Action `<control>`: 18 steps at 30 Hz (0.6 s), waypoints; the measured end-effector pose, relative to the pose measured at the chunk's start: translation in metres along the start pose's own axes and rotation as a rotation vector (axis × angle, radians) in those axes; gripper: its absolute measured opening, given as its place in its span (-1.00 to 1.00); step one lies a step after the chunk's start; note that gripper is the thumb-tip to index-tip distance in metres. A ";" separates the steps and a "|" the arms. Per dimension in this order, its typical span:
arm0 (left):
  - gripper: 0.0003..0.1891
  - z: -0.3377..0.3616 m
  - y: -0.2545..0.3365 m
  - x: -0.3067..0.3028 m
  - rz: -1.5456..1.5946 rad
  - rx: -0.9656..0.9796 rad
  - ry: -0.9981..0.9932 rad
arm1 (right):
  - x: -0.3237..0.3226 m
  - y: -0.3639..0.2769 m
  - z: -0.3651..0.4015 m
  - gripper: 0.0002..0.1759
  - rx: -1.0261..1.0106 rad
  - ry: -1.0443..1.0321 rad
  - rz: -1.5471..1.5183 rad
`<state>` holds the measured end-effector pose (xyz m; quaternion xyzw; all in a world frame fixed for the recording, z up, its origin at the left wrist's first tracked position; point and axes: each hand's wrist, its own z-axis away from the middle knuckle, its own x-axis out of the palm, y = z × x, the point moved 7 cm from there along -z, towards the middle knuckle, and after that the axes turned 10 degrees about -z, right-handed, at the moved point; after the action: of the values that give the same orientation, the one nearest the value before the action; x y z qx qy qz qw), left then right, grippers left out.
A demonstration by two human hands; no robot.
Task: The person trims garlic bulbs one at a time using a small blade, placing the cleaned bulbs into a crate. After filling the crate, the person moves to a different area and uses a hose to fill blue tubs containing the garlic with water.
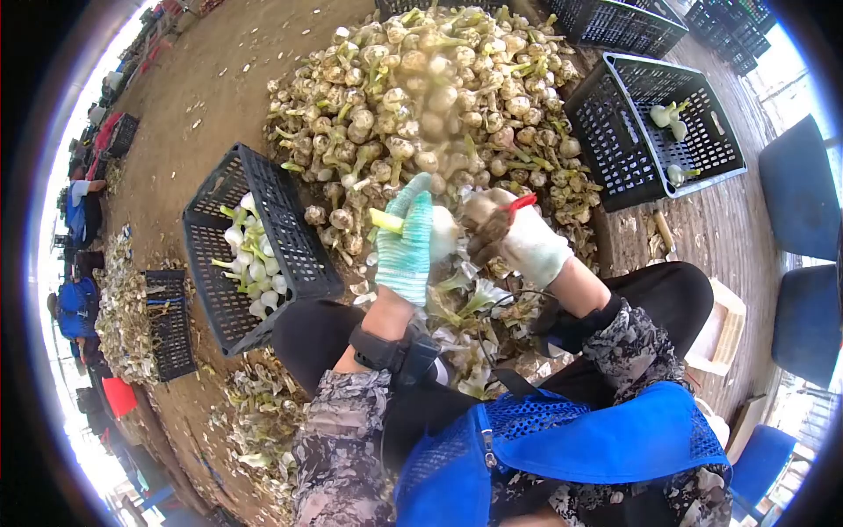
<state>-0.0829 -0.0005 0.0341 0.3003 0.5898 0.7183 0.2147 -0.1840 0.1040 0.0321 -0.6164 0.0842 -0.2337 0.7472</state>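
Red bucket (pixel 119 398) far left, pale tray (pixel 722 341) right.

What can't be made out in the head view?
Head view:
Red item: mostly hidden by the right hand.
Bulb: middle of its stem covered by the left hand.
Dark crate, top: cut off by the picture edge.
People, far left: too small to see what they're doing.

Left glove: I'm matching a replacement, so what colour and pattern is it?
Left glove: pale green and white stripes, clearest in the head view.
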 end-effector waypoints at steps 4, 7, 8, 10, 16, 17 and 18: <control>-0.66 -0.001 -0.010 0.001 0.087 -0.016 -0.032 | 0.011 -0.016 0.002 -0.66 0.037 0.011 0.126; -0.64 0.005 -0.004 0.001 0.248 -0.130 -0.019 | 0.001 -0.016 0.010 -0.60 0.148 -0.002 -0.104; -0.63 0.006 0.000 -0.001 0.221 -0.095 -0.033 | -0.008 -0.007 0.006 -0.59 0.096 0.043 -0.037; -0.62 0.006 0.006 -0.001 0.085 0.007 -0.008 | -0.007 -0.018 0.006 -0.62 0.040 0.110 0.130; -0.63 0.004 0.007 -0.001 0.139 -0.034 0.010 | 0.016 -0.029 0.012 -0.78 -0.216 0.070 0.325; -0.63 0.006 0.003 0.002 0.317 -0.147 -0.076 | 0.000 -0.013 0.006 -0.84 0.005 0.170 0.106; -0.63 0.006 0.004 0.003 0.390 -0.124 -0.090 | -0.010 0.004 0.004 -0.80 0.100 0.189 -0.131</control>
<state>-0.0805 0.0050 0.0396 0.4266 0.4647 0.7672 0.1156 -0.1902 0.1123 0.0278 -0.5578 0.1020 -0.3429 0.7489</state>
